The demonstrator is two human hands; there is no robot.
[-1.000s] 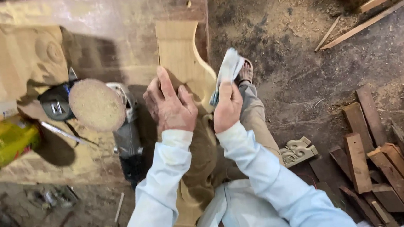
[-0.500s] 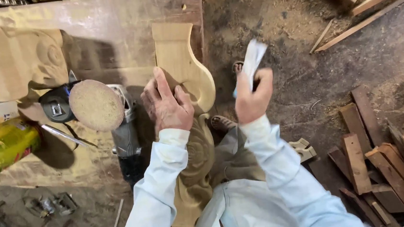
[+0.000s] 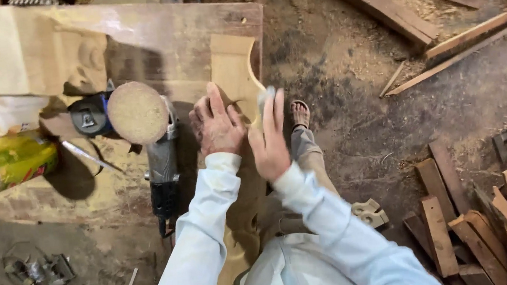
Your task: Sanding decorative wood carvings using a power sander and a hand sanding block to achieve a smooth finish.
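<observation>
From my remote seat, I look straight down on a worn wooden workbench that fills the upper left of the view. On it, at about 9 o'clock from my hands, lies an angle grinder with a round sanding disc facing up, its body running toward 6 o'clock. Further out at 9 o'clock a yellow-green can lies on its side, with a white plastic bottle just above it. A carved wooden panel rests at 10 o'clock. None of these crowd the hands; the grinder is the nearest, just beside my left wrist.

On the dirt floor, at 4 o'clock, a heap of short wood offcuts sits well apart, and long timber strips lie at 1 o'clock. My sandalled foot shows just at 3 o'clock of the right hand.

The curved wooden piece runs from the bench edge at 12 o'clock down between my arms toward 6 o'clock. My left hand lies flat on it, fingers spread and pressing down. My right hand is just beside the left, fingers straight and together, pressing a pale folded piece of sandpaper against the piece's right edge. The two hands sit close, nearly touching.
</observation>
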